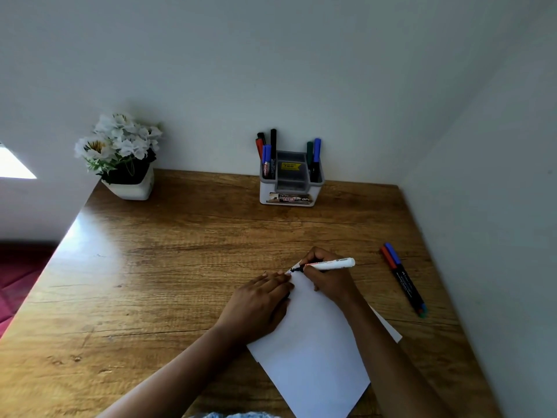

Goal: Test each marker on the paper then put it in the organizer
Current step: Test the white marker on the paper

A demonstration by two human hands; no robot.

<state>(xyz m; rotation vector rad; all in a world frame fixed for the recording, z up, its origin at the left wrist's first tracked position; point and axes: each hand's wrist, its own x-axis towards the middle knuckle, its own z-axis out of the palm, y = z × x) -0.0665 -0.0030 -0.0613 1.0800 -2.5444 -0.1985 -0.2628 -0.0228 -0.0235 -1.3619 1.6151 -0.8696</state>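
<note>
Testing step right now: right hand (330,280) has its grip closed on a white marker (327,264), tip at the paper's (316,342) far corner, mid-desk. Left hand (259,300) lies flat, pinning the sheet. Next it likely needs capping, then goes into the organizer (291,179) at the desk's far edge.

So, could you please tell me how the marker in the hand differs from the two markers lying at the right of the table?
The white marker is held by the right hand, tip on the paper; the two markers lie untouched on the table. Its barrel is white; theirs are dark, one capped red, one blue. All are still outside the organizer.
</note>
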